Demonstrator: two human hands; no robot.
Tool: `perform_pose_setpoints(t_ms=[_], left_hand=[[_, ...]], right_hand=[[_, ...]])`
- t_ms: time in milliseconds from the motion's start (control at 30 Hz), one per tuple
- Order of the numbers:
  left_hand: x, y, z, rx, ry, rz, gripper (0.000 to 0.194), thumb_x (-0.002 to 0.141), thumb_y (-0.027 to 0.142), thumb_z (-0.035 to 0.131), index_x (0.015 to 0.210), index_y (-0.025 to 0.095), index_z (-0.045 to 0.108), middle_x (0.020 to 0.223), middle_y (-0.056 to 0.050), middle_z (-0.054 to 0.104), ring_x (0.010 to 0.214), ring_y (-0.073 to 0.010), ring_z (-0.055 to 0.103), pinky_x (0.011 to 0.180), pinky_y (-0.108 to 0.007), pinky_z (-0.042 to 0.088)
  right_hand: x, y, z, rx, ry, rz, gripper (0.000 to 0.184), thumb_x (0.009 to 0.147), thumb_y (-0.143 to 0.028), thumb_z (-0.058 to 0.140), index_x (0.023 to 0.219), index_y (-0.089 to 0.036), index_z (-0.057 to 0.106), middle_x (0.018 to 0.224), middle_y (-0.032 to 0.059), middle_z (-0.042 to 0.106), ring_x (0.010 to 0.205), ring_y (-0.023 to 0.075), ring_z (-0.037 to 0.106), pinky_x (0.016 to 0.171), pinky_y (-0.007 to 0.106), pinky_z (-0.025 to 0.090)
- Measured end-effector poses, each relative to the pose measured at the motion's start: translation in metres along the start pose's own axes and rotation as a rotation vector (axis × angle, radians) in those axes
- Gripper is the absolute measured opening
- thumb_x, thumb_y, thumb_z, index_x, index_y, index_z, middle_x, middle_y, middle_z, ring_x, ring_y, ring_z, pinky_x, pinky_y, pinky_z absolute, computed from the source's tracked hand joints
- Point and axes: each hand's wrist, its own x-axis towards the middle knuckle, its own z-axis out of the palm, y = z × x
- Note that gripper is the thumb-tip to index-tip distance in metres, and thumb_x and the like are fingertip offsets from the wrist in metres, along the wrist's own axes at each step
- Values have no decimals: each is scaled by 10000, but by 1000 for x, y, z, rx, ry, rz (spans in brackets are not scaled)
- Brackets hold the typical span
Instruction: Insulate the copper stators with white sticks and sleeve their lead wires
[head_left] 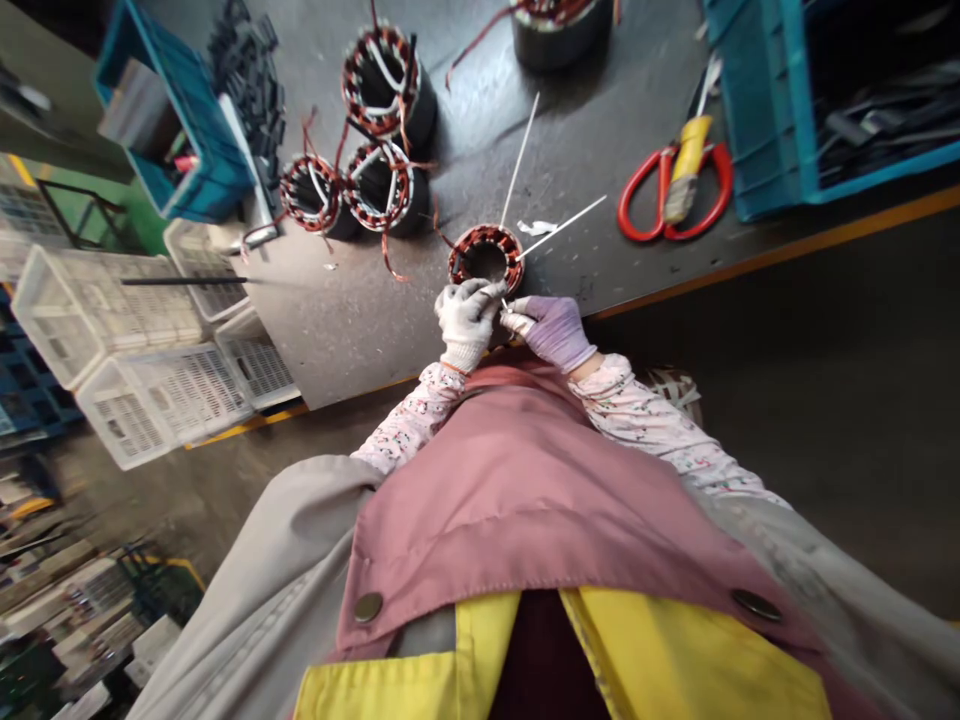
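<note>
A motor stator (486,240) with copper windings stands at the table's near edge, its round bore facing up. Two thin white strips, a left one (519,160) and a right one (562,228), stick out from its far and right sides. My left hand (466,318), in a white glove, is closed on the near left rim of the stator. My right hand (553,330), in a purple glove with pale fingertips, is pinched close by the near right rim. A small white bit shows at those fingertips, but what they hold is too small to make out.
Several other stators (381,190) stand to the left, and another stator (559,35) at the back. Red-handled scissors (637,205) and a yellow-handled tool (688,165) lie right of a white scrap (537,228). Blue bins (772,110) and white crates (169,400) flank the table.
</note>
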Motion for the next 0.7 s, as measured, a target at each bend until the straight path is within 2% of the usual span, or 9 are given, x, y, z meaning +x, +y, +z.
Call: perform_pose_setpoints(t_ms=[67,200,400,567,700], left_hand=[[0,-1,1,6,-7,13,275,956,302,557,1110,350,780,1210,-2,739,1059,-240,584,1025,-421,400],[1,-2,2,11,-9,43,276,976,331,531,1080,352,786,1197,5,744,1053,-238,587,1035,-425,391],[3,-3,-1,-31,-36,66,256,965,330,565,1097,365,781,1194,9,745,1066,-237,586,1065,-429,363],[4,-5,1,-32,-47,93,266,980,340,545,1099,373,780,1187,4,747,1052,-238,590,1070,-447,340],[3,-6,2,-41,-44,108,266,983,351,543,1110,383,774,1189,5,747,1063,-237,591,1078,-451,335]], right_hand=[[8,0,0,-111,12,-18,153,816,-337,719,849,-207,792,883,47,779,835,229,699,827,339,514],[13,2,3,-311,3,5,167,830,-349,724,821,-193,783,860,74,772,822,251,694,781,341,485],[2,1,2,-359,12,-59,162,878,-322,663,891,-224,791,918,55,785,866,244,700,774,327,473],[8,0,4,-489,-3,7,202,867,-376,677,808,-206,769,840,74,774,791,247,688,706,327,444],[1,-1,2,-476,-21,-23,172,879,-332,654,846,-214,774,891,68,780,848,252,699,731,327,446]])
